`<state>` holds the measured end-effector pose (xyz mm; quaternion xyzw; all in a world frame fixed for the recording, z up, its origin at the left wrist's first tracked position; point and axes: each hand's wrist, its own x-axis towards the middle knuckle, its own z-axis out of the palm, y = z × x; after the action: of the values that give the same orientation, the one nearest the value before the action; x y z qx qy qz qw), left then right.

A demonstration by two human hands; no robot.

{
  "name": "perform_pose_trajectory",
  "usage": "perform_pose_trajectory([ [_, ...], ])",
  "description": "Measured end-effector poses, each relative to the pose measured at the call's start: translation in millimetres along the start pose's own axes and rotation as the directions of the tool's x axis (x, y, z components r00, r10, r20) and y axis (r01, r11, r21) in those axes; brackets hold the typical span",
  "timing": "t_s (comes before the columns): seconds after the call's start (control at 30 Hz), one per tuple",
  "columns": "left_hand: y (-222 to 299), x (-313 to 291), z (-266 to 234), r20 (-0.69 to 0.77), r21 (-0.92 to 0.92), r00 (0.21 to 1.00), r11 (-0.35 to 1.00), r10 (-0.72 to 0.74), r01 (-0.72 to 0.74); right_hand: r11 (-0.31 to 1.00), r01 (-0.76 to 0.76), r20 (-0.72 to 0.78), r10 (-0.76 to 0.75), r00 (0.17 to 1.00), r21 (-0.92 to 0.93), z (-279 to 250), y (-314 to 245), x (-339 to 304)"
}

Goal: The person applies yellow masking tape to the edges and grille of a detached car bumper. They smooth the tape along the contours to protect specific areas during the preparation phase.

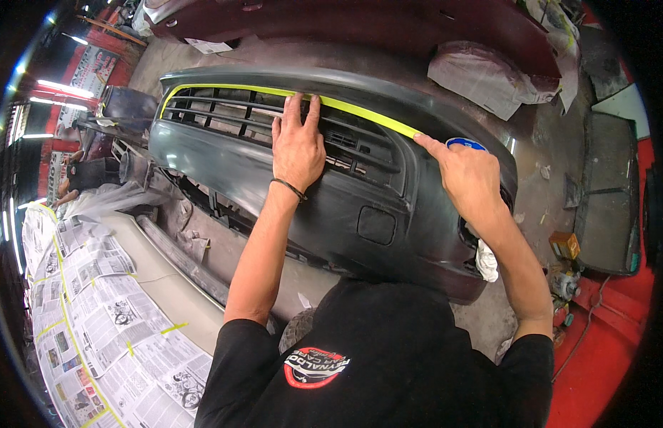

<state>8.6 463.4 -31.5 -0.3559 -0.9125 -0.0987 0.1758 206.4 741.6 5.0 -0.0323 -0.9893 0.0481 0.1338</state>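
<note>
A dark grey car bumper with a slatted grille lies across the view in front of me. Yellow-green masking tape runs along the grille's upper edge and curves down its left end. My left hand is open, its stretched fingertips pressing on the tape near the middle of that edge. At the tape's right end, my right hand has its index finger extended onto the strip. The same hand is closed around a tape roll, of which only the blue inside shows; the rest is hidden.
A dark red car body stands beyond the bumper, its wheel area covered with paper. A newspaper-covered car panel lies at lower left. A crumpled white cloth or paper touches the bumper's right end. Someone crouches at far left.
</note>
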Motion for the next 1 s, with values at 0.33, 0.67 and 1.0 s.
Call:
perform_pose_trajectory([
  [0.33, -4, 1, 1, 0.045, -0.025, 0.999, 1.0, -0.018, 0.019, 0.978, 0.157, -0.068, -0.149, 0.986, 0.134, -24, -31, -29],
  [0.67, 0, 0, 2, 0.048, -0.024, 0.998, 0.999, -0.047, 0.048, 0.998, -0.001, -0.027, 0.003, 1.0, 0.062, 13, -1, -11],
  [1.0, 21, -1, -3, 0.051, -0.056, 0.999, 0.998, -0.016, 0.019, 0.999, -0.012, -0.004, 0.012, 1.0, 0.032, 15, -4, -11],
])
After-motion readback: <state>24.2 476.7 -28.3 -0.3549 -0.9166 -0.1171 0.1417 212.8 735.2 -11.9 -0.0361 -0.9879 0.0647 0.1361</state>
